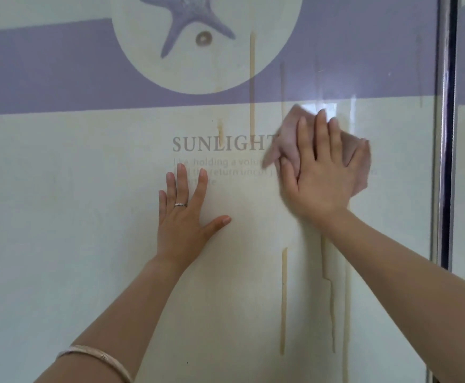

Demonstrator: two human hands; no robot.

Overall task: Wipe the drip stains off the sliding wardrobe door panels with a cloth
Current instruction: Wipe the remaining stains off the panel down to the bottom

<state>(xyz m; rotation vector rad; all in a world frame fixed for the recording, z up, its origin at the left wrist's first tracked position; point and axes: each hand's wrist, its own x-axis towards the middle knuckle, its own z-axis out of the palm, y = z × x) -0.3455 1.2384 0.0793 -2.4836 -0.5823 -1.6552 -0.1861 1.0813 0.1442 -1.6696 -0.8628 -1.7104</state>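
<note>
Our right hand (322, 175) with fingers (321, 134) spread flat, pressing the pink cloth (286, 139) on the door panel (87, 217) just right of the word SUNLIGHT (220, 143), our left hand (183, 217) flat and wide below that word, holding nothing, yellow drip stains (283, 299) below the cloth

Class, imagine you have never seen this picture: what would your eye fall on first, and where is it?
First, the right hand pressing a pinkish cloth flat on the door panel, beside the word SUNLIGHT. Next, yellowish drip stains running down below it, and the left hand spread flat mid-panel.
</note>
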